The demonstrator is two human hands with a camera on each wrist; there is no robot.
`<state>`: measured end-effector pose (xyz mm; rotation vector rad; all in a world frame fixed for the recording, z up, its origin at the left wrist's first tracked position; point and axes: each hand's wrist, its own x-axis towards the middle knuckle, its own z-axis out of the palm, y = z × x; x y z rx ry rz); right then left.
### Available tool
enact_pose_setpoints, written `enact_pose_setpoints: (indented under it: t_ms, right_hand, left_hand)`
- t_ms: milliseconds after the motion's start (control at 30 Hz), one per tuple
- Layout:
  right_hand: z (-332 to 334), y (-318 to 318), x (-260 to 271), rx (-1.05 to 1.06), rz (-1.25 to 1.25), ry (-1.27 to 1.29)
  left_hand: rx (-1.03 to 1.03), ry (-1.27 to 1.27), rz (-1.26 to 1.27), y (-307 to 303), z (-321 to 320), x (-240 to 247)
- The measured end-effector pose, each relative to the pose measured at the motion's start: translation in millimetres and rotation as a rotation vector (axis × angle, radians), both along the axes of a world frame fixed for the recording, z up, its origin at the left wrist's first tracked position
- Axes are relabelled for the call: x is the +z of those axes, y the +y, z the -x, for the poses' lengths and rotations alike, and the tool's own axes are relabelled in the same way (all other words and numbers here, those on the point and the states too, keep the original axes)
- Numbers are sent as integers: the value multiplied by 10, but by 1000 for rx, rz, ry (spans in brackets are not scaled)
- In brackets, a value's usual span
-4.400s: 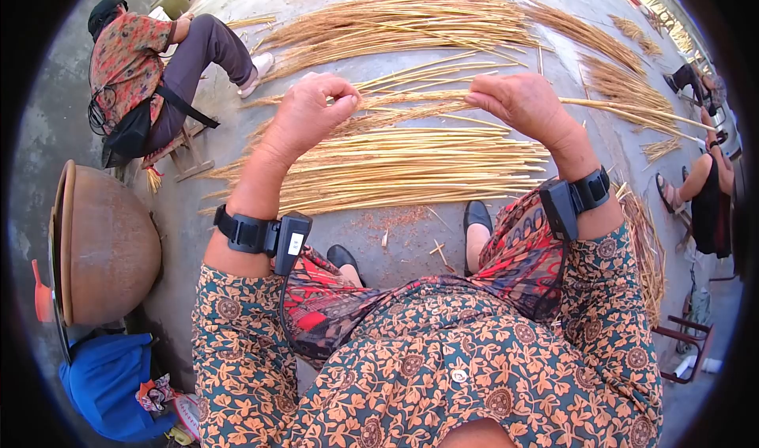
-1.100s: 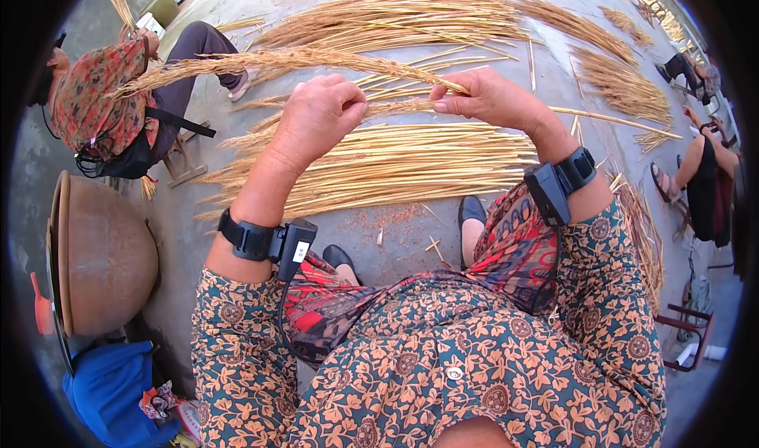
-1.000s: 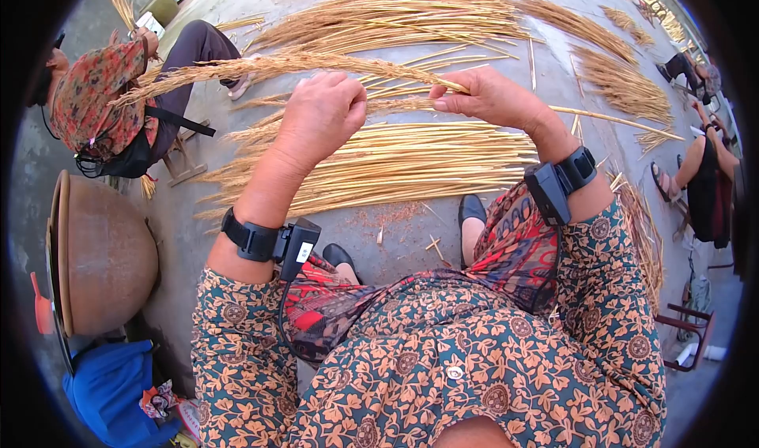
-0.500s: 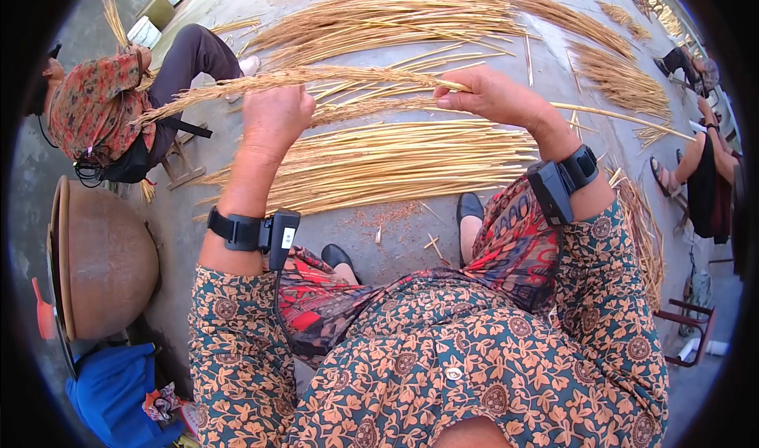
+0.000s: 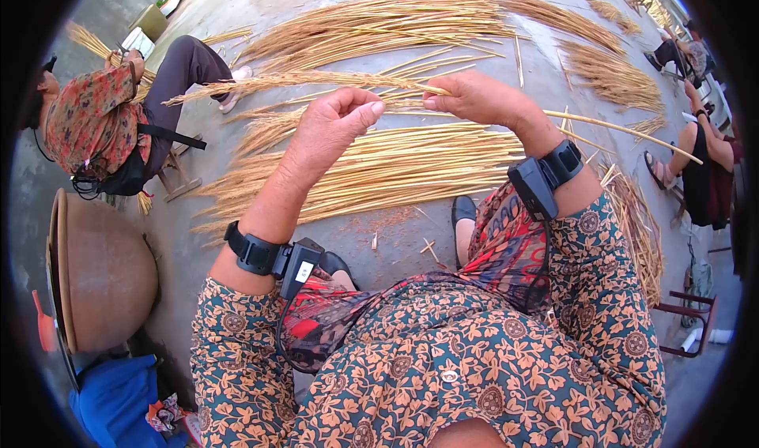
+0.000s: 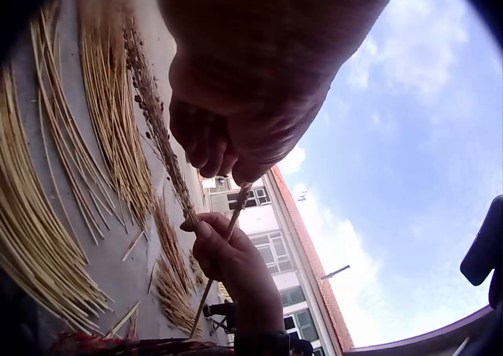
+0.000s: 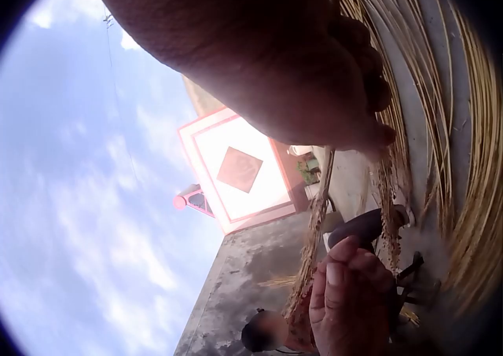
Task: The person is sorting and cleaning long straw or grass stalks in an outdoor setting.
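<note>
Over laid straw (image 5: 411, 163), stalk (image 5: 399, 89) spans sideways, seedhead (image 5: 269, 80) leftward.

Stalk (image 5: 300, 78) above straw pile (image 5: 395, 167); pot (image 5: 107, 274), perhaps, left

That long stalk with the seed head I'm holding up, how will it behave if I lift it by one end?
Probably light: the right hand holds the stalk up with just a fingertip pinch. Likely springy rather than floppy, since it only arcs gently toward its far tip. It may shed when handled; reddish chaff lies scattered below.
</note>
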<state>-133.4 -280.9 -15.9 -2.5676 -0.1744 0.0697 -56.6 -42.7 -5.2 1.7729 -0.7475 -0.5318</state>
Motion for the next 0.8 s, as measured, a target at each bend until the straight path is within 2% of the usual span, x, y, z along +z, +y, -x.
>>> enact_pose_setpoints:
  t_ms: [67, 200, 300, 700, 800]
  right_hand:
    - [-13, 28, -17, -4, 63, -49]
    - [-4, 195, 60, -44, 230, -127]
    - [-5, 232, 89, -75, 300, -138]
    - [27, 312, 182, -147, 414, -171]
    - [28, 318, 180, -162, 439, -198]
  left_hand:
    - [34, 239, 83, -112, 91, -47]
    - [128, 426, 196, -204, 105, -150]
    - [129, 444, 261, -209, 75, -184]
    - [89, 495, 252, -165, 102, -122]
    - [103, 589, 258, -168, 87, -76]
